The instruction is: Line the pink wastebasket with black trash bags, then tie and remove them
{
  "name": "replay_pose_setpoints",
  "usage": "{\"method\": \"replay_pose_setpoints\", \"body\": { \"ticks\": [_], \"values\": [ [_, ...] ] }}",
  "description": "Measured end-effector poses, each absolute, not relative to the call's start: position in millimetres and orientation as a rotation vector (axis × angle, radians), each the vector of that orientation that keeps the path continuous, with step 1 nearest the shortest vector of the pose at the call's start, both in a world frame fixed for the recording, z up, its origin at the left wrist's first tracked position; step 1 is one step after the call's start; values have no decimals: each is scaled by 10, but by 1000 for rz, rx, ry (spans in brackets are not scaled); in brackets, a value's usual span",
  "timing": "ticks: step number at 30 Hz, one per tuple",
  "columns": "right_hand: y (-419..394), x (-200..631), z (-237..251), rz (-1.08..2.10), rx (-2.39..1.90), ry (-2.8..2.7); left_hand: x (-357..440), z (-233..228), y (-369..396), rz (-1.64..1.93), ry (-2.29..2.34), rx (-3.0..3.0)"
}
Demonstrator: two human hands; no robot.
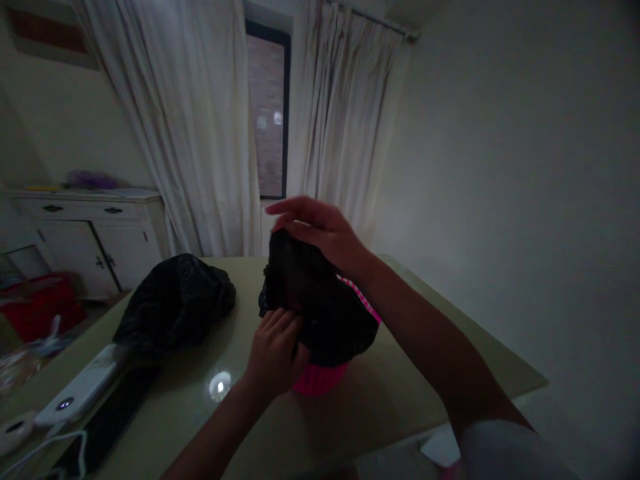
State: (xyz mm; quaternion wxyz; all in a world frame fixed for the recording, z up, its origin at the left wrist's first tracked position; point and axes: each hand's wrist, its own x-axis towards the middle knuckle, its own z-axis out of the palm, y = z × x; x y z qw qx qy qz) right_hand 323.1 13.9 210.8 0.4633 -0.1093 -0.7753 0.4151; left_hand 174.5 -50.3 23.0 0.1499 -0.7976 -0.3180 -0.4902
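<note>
Your left hand (277,350), at the lower middle of the frame, has its fingers curled closed on the near edge of a black bag (335,307). Your right hand (325,230), above it, reaches across the bag's top with fingers extended; it touches there, but you cannot tell whether thumb and fingers pinch the plastic.

The bag is right of centre, draped over a pink basket (320,380). Most of the basket's top looks covered already; a strip of rim is bare on the right, and the bag's left part stands bunched, so the covering seems partway, with that side left to settle.

The bag's long axis slants from upper left to lower right, its peak toward the upper left; which way its mouth faces is unclear.

Farther out, another black bag (175,300) lies left on the table (410,400).
</note>
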Motion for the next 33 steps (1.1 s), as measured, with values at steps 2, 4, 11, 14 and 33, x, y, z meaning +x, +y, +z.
{"method": "replay_pose_setpoints", "body": {
  "ticks": [2, 4, 11, 14, 33],
  "values": [
    [89, 3498, 2197, 781, -349, -1765, 1649, 194, -501, -1615, -986, -2224],
    [155, 3831, 2185, 564, -500, -1607, 1558, 180, -496, -1895, -1074, -2024],
    [263, 4699, 1734, 552, -1058, -1128, 1551, 787, -455, -2531, -1030, -1364],
    [152, 4834, 1671, 556, -1082, -1120, 1524, 1120, -374, -2591, -935, -1935],
    [-759, 4249, 1926, 24, -827, -2189, 1640, 1643, -791, -1882, -750, -2663]
  ]
}}
